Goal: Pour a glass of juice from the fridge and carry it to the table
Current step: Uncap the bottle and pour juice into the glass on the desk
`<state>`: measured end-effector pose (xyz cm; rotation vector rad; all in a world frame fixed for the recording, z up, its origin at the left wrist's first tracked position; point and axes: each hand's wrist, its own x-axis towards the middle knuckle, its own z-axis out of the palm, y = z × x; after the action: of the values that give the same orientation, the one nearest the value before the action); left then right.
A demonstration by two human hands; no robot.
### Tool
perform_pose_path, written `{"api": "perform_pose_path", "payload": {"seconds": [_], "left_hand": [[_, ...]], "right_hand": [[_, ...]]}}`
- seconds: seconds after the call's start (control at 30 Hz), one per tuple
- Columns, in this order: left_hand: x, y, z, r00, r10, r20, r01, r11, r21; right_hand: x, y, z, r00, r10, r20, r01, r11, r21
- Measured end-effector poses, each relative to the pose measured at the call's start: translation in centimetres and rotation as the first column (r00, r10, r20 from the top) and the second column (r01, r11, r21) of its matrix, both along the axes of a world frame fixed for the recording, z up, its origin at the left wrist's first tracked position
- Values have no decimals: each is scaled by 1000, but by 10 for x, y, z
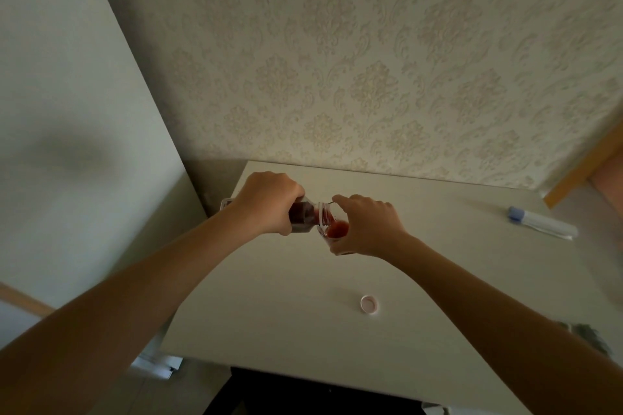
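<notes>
Head view shows the glass (332,229) at frame centre, gripped by the right hand (365,227), taking red juice from the tipped bottle (303,214) clutched in the left hand (266,202); tilting further could overshoot onto the table (303,330).

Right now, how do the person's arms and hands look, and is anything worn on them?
Both forearms are bare as far as the frame shows: no sleeves. The left hand and the right hand show no gloves, and no watch, bracelet or ring is visible.
</notes>
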<state>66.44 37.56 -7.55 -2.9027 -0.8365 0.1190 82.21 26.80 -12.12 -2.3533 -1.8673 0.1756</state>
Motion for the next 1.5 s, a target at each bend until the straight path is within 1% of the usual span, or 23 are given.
{"api": "perform_pose_path", "payload": {"seconds": [0.17, 0.3, 0.53, 0.77, 0.87, 1.0, 1.07, 1.17, 1.23, 1.33, 1.5], "left_hand": [[-4, 1, -5, 999, 30, 38, -27, 998, -60], [-9, 1, -7, 990, 92, 107, -75, 985, -157], [-14, 3, -13, 969, 199, 149, -142, 935, -323], [-20, 6, -27, 924, 264, 276, -124, 891, -437], [-25, 7, -41, 863, 349, 365, -113, 837, -535], [-34, 8, -69, 714, 544, 442, -97, 701, -707], [-39, 6, -86, 633, 623, 461, -75, 641, -763], [-43, 0, -111, 551, 694, 463, -71, 592, -803], [-44, -5, -127, 519, 723, 456, -64, 565, -823], [-48, -11, -150, 498, 748, 440, -55, 533, -844], [-57, -18, -180, 497, 766, 407, -27, 482, -876]], "right_hand": [[0, 0, -3, 999, -10, -38, 10, 1000, 16], [2, -2, -6, 994, -37, -106, 38, 999, 16], [4, -4, -8, 989, -49, -138, 55, 997, 45], [8, -2, -9, 982, -62, -179, 70, 997, 39], [10, -2, -14, 972, -73, -223, 88, 995, 57], [13, -3, -27, 946, -111, -304, 136, 989, 65], [13, -4, -38, 933, -132, -335, 159, 986, 55], [11, -6, -58, 912, -170, -372, 194, 981, 27], [9, -8, -73, 895, -198, -399, 215, 977, -2], [5, -12, -98, 873, -232, -429, 232, 971, -55], [-5, -18, -138, 844, -286, -454, 250, 958, -137]]}}
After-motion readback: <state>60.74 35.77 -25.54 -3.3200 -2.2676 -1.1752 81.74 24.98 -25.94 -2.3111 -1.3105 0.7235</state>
